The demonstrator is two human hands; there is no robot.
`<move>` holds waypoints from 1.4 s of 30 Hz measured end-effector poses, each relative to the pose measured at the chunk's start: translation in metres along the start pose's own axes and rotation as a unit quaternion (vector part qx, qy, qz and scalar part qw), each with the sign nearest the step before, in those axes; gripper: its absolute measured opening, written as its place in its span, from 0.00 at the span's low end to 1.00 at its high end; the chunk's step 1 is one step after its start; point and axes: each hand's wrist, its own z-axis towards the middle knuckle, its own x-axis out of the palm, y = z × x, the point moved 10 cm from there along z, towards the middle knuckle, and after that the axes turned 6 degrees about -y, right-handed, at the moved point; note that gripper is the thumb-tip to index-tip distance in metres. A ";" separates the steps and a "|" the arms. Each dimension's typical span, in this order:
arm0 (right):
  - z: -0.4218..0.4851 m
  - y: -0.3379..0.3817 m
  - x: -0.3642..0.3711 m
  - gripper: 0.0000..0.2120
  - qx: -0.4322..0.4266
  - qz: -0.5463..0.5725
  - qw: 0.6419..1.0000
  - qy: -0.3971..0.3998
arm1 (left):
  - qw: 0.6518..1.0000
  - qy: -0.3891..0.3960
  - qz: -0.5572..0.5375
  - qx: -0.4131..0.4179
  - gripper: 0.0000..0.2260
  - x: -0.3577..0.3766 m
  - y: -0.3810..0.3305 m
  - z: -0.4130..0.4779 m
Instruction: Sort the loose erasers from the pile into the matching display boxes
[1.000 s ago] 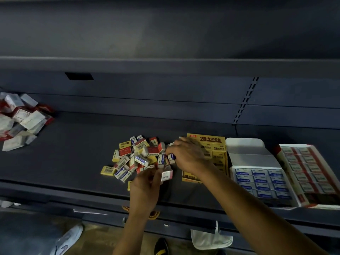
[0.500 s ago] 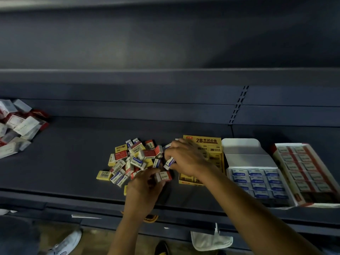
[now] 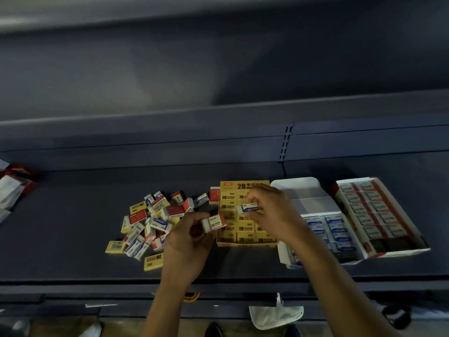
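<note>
A pile of loose erasers in yellow, red and blue wrappers lies on the dark shelf. My left hand holds a red-and-white eraser just right of the pile. Over the yellow display box, my right hand pinches a blue-and-white eraser. To the right stand a white box of blue erasers and a box of red erasers, both open.
The dark shelf runs left to right, its front edge near my wrists. Plastic-wrapped packets lie at the far left. A white bag hangs below the shelf edge, and shoes show on the floor.
Both hands lifted off the pile, each with an eraser. The right hand moved right over the yellow box. My view shifted, so the shelf sits lower and further right.
</note>
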 end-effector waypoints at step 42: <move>-0.096 -0.096 -0.042 0.05 0.035 0.023 0.995 0.089 | 0.991 0.113 -0.024 0.064 0.18 0.130 -0.082 -0.043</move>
